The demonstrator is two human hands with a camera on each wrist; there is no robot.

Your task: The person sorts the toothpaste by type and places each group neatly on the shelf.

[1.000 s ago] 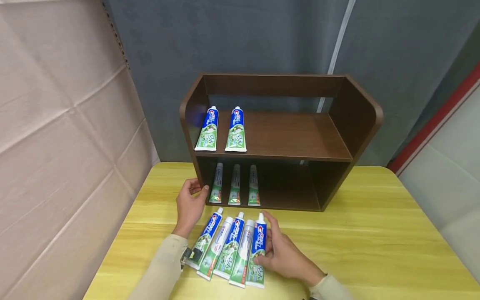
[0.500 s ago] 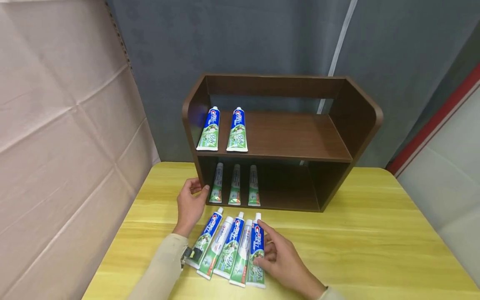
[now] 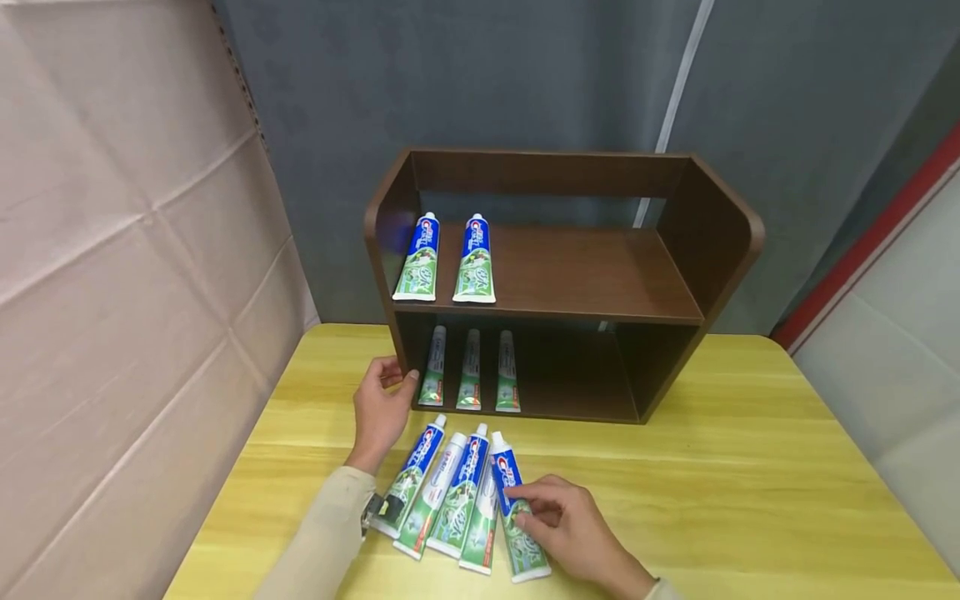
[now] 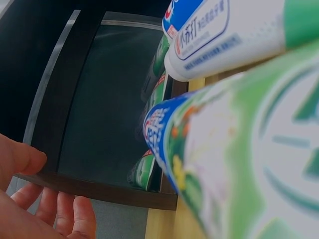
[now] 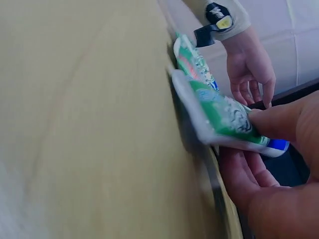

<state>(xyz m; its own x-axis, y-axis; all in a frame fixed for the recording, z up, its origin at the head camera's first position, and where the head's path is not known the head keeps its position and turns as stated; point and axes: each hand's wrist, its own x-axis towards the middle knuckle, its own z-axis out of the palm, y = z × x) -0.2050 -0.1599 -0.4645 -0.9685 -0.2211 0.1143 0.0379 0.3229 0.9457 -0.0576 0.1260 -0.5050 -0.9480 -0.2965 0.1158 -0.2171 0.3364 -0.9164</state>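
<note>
My right hand (image 3: pixel 573 525) pinches the rightmost blue-and-green toothpaste tube (image 3: pixel 504 468) between thumb and fingers. In the right wrist view this tube (image 5: pixel 224 117) is tilted, its flat end over the wooden table. My left hand (image 3: pixel 381 412) holds the lower left side of a dark brown two-tier shelf (image 3: pixel 585 271); in the left wrist view thumb and fingers lie on either side of its panel (image 4: pixel 99 186). Several more tubes lie fanned out before the shelf, a blue-and-green tube (image 3: pixel 465 492) and a white-and-green tube (image 3: pixel 438 492) among them.
On the upper tier lie two blue-and-green tubes, one at the left wall (image 3: pixel 416 258) and another tube (image 3: pixel 474 260) beside it. Three white-and-green tubes (image 3: pixel 470 371) lie on the lower tier's left half. A grey curtain (image 3: pixel 525 75) hangs behind the yellow wooden table (image 3: pixel 750 483).
The rightmost tube has turned, its cap shifting left and its flat end right and nearer, now partly over the neighbouring white-and-green tube. The right hand has moved slightly lower; the left hand stays put.
</note>
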